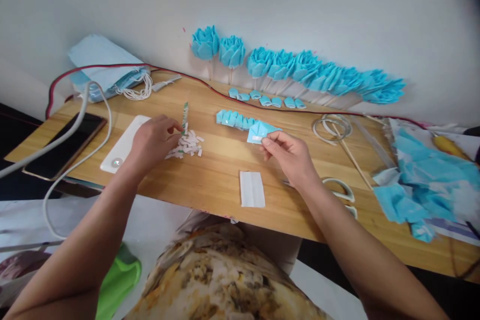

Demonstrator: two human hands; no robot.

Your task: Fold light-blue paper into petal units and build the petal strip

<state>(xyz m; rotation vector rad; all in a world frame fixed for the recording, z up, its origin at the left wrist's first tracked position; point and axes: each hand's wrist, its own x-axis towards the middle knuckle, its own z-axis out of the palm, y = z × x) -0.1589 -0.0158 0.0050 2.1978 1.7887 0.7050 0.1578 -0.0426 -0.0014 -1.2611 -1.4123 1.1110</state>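
My right hand [290, 157] pinches a folded blue paper piece [260, 131] just above the wooden table [217, 175]. A short white strip shows on that piece. My left hand [153, 141] is closed at a pile of small white strips [187, 146], its fingertips beside an upright green-and-white strip [185, 117]. What the left fingers hold is hidden. A row of folded blue pieces [235, 118] lies just behind the held piece. A white rectangle of paper [252, 189] lies near the front edge between my hands.
Blue paper flowers [296, 67] lean on the wall at the back. Smaller blue folds [266, 99] lie before them. A phone [63, 146], a white pad [122, 146], cables and face masks [108, 72] are left. Tape rolls [332, 127], sticks, scissors [343, 192] and blue paper scraps [420, 190] are right.
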